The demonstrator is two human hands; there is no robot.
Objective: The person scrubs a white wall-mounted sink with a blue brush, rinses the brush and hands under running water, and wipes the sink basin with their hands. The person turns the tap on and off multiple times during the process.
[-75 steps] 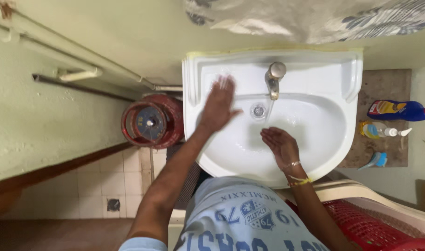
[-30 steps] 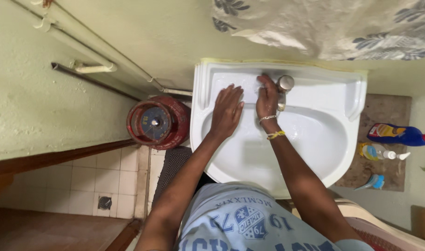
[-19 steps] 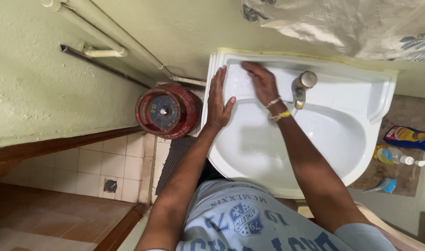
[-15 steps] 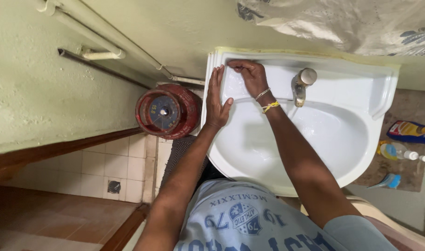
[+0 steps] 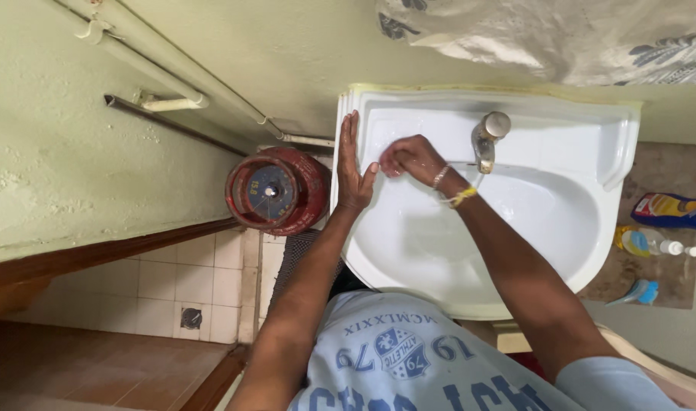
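Left hand [image 5: 352, 169] flat, fingers straight and together, pressed along left rim of white sink [image 5: 592, 221] | right hand [image 5: 409, 156] curled loosely shut over sink's back-left ledge, holding nothing visible | tap [image 5: 486, 137] at back edge, centre | red gas cylinder [image 5: 272, 190] just beside sink's left edge

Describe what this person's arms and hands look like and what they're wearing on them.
Both forearms are bare. The right hand has a thin silver-coloured chain bracelet and a yellow thread band at the wrist. The left hand wears nothing. Pale blue short sleeves show near the shoulders.
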